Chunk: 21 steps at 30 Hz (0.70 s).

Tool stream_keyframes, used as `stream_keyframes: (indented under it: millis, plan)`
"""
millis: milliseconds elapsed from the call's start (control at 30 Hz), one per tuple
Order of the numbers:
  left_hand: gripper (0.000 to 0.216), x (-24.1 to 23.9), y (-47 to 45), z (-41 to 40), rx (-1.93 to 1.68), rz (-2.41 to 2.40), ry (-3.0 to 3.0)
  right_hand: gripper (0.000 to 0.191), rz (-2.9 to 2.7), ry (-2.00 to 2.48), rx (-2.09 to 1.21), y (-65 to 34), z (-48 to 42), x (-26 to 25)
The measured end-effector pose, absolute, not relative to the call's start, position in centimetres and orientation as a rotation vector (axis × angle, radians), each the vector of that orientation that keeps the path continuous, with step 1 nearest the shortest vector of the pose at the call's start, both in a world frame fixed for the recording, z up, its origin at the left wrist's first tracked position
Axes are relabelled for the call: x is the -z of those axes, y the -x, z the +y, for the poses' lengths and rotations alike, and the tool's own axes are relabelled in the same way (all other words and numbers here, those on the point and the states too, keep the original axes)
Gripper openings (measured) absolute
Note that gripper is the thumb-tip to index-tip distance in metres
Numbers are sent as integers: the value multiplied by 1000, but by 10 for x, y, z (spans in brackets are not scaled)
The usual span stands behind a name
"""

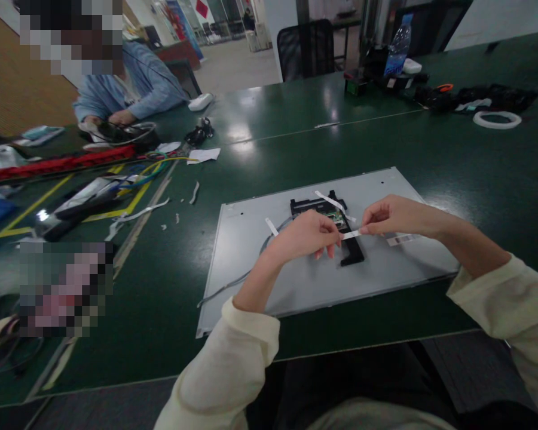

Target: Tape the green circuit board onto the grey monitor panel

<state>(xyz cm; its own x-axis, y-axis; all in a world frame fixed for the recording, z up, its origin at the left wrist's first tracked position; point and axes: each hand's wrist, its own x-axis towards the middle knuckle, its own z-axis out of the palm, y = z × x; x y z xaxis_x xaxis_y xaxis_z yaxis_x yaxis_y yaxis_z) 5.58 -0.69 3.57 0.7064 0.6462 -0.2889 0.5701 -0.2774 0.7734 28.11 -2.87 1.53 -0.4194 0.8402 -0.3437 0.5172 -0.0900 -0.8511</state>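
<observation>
Between my two hands a short strip of white tape point(351, 235) is stretched. My left hand point(305, 234) pinches its left end and my right hand point(384, 216) pinches the right end. Just beneath them is a black plastic bracket point(354, 249) with a small green circuit board point(339, 220) in it, partly hidden by my left hand. The bracket rests on a flat grey-white panel point(237, 242). Another white strip point(329, 199) lies across the bracket, and one more white strip point(271, 227) is stuck near a grey cable point(233, 282).
The panel lies on a dark green table point(152, 334). Torn white scraps point(134, 215) and tools are at left. A co-worker in a blue sleeve point(155, 83) sits at the far left. A white tape roll point(497, 120) and a water bottle point(398, 48) stand at the back right.
</observation>
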Motion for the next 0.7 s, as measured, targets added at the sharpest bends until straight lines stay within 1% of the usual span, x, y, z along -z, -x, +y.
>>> stream_keyframes:
  millis: [167,400,700]
  plan:
    - [33,-35,-64,-19,-40,1080,-2135,31,-1955,1504,-1470,-283,-28,-12]
    - [29,-24,-65,-28,-135,1252,-2506,33,-2043,1543,-1419,-286,-25,-6]
    - [29,-15,-63,-38,-44,1286,-2692,26,-2061,1528,-1444,-281,-26,-7]
